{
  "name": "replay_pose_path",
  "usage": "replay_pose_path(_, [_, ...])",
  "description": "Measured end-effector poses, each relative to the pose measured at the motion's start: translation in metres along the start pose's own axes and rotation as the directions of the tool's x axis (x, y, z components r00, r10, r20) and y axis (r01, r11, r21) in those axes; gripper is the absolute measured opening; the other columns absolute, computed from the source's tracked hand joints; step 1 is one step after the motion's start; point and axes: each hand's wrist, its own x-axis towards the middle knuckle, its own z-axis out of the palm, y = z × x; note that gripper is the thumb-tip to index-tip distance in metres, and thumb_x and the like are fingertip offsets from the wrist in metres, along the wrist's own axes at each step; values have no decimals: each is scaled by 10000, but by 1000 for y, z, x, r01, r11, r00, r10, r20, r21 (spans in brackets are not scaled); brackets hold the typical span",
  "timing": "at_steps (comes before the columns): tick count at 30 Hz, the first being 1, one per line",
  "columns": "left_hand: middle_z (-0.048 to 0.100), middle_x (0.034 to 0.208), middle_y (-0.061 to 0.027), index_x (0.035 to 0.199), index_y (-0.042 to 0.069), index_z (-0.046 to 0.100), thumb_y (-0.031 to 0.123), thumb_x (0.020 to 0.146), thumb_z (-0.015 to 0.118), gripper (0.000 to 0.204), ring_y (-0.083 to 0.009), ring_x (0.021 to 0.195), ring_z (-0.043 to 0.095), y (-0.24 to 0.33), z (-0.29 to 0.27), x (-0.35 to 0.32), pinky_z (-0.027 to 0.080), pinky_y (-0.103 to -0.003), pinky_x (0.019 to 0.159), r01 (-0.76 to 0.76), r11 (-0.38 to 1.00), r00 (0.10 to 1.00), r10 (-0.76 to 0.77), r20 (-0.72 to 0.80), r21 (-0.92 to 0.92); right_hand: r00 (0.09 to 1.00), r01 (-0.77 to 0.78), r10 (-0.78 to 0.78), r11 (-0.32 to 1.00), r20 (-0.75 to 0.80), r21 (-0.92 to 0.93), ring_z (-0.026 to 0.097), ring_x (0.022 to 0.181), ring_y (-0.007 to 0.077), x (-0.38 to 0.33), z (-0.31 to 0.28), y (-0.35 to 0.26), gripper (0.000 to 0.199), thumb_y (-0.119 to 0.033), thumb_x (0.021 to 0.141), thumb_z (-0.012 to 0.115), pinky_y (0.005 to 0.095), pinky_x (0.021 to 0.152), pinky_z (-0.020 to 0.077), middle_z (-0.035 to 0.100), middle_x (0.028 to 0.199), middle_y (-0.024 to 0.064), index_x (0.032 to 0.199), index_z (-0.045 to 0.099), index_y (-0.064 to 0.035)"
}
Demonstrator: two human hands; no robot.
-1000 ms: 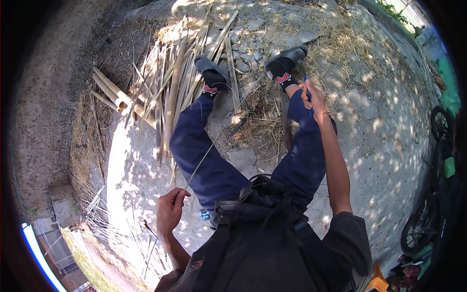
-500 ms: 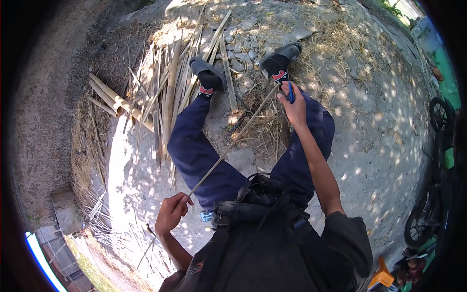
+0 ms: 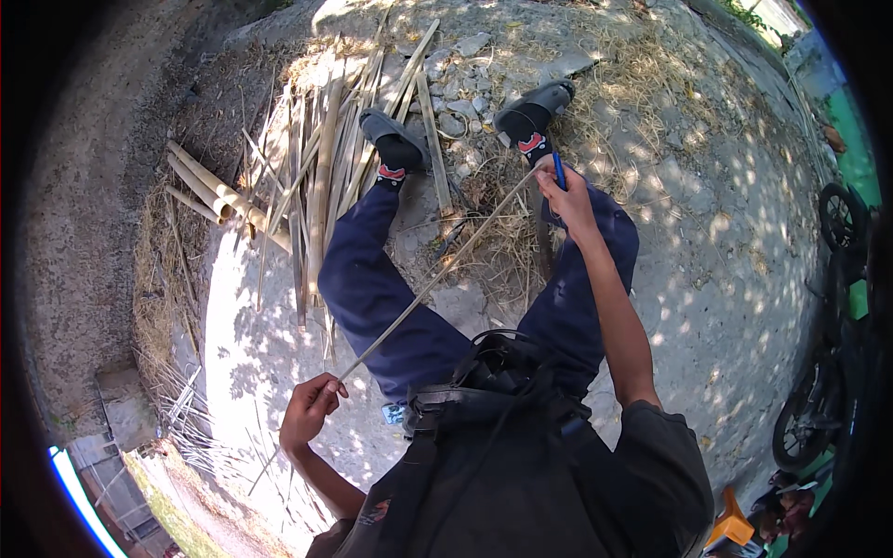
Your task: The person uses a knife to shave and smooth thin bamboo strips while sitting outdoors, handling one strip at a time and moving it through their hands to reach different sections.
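A long thin bamboo strip (image 3: 437,281) slants across my lap, over my left thigh, from lower left to upper right. Its near end is pinched in my left hand (image 3: 310,409), beside my left hip. At its far end, by my right ankle, my right hand (image 3: 569,200) is closed around a slim blue-handled tool (image 3: 558,171) with the strip against its fingers. The tool's working end is too small to make out. Loose shavings (image 3: 507,246) lie on the ground between my legs.
Split bamboo slats (image 3: 326,167) are heaped beyond my left foot, with uncut bamboo poles (image 3: 209,186) to their left. A pile of thin strips (image 3: 200,423) lies at the lower left. Motorcycles (image 3: 819,409) stand at the far right, near an orange object (image 3: 730,525).
My left hand has moved a little left and down, away from the right hand, still pinching the strip. My right hand has shifted slightly right and down.
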Motion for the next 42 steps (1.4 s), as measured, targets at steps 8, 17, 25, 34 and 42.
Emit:
replay_pose_path(8, [445, 679, 31, 938, -25, 683, 174, 1147, 572, 309, -65, 641, 354, 8, -5, 1, 296, -267, 590, -34, 999, 999, 33, -1, -13, 916, 374, -400, 848, 9, -375, 505, 723, 40, 13, -10, -21, 160, -106, 984, 790, 248, 703, 417, 576, 774, -72, 1117, 750, -27])
replay_pose_path(17, [516, 715, 17, 933, -33, 684, 165, 1142, 574, 308, -68, 665, 379, -2, -26, -19, 344, -266, 614, -1, 999, 999, 3, -52, 42, 944, 285, -118, 760, 307, -585, 727, 913, 116, 15, -23, -55, 159, -115, 942, 856, 335, 870, 581, 818, 1014, 52, 1049, 810, -7])
replay_pose_path(25, [525, 716, 17, 956, -37, 704, 177, 1159, 555, 330, -66, 664, 387, -12, -42, -25, 346, -267, 614, 65, 998, 998, -65, 24, 10, 820, 386, -54, 787, 569, -481, 747, 1015, 162, 25, -33, -80, 202, -101, 933, 863, 343, 937, 566, 819, 1031, 79, 1104, 817, -4])
replay_pose_path(34, [764, 1040, -104, 1479, 82, 613, 301, 930, 874, 646, -214, 941, 716, 26, -2, -1, 558, -367, 893, 85, 939, 992, -49, -117, 334, 931, 288, -78, 756, 357, -587, 676, 890, 135, 14, -15, -88, 203, -153, 945, 860, 345, 854, 534, 769, 921, 52, 1077, 815, -7])
replay_pose_path(42, [612, 1477, -189, 1558, 53, 522, 309, 855, 914, 845, -375, 1417, 574, 130, 102, 92, 443, -461, 1199, -431, 749, 820, 558, -129, 504, 865, 445, -220, 751, 451, -488, 628, 795, 118, 0, 0, -70, 189, -170, 948, 856, 336, 771, 508, 729, 842, 30, 1026, 809, -5])
